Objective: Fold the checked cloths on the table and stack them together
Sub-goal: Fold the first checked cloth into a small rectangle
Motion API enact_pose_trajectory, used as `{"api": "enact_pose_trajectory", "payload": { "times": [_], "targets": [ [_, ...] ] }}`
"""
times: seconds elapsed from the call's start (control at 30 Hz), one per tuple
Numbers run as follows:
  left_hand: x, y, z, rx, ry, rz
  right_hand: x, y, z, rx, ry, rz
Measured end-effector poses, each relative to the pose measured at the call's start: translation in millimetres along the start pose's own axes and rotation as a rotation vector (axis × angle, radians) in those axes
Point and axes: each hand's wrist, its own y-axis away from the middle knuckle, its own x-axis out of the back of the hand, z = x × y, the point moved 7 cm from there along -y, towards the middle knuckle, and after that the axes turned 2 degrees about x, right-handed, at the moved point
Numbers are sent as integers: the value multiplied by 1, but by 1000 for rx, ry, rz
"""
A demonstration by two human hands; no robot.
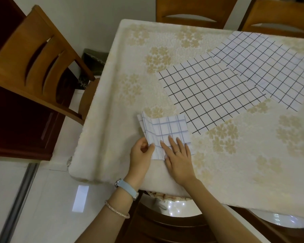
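Note:
A small folded white cloth with blue check lines [167,128] lies near the table's front left corner. My left hand [141,156] pinches its lower left edge between thumb and fingers. My right hand [178,155] lies flat on the cloth's lower right part, fingers spread, pressing it down. Beyond it, an unfolded white cloth with black checks [209,92] lies flat in the middle of the table. Another unfolded checked cloth [270,65] lies at the far right, partly overlapping the middle one.
The table wears a cream tablecloth with beige flowers [139,67]. Wooden chairs stand at the left [30,64], at the far side [195,13] and under the near edge [165,223]. The table's left edge and front corner lie close to my hands.

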Motion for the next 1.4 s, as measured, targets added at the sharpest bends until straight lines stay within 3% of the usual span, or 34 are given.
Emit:
{"api": "enact_pose_trajectory", "payload": {
  "times": [0.17, 0.27, 0.43, 0.57, 0.67, 0.8, 1.0, 1.13, 1.4],
  "targets": [
    [-42, 0, 16, -44, -3, -105, 1, -5, 4, 53, 4, 7],
    [-67, -4, 16, -48, -62, -140, 11, -12, 15, 24, -301, 64],
    [-95, -11, 11, -49, -129, -155, 64, -4, 54, -313, -697, 349],
    [-114, -15, 7, -95, -239, -163, 55, -10, 77, -546, -964, 182],
    [-124, -11, 6, -130, -267, -235, 52, -13, 81, -547, -901, 75],
    [-116, -11, -7, -204, -439, -228, 49, -13, 89, -564, -784, 78],
    [-94, -12, -6, -619, -965, -18, 55, -10, 87, -533, -697, 131],
    [-88, -28, -23, -637, -1271, -74, 63, -5, 79, -500, -646, 150],
    [-83, -38, -35, -666, -1386, -183, 59, -5, 81, -350, -403, 171]
  ]
}}
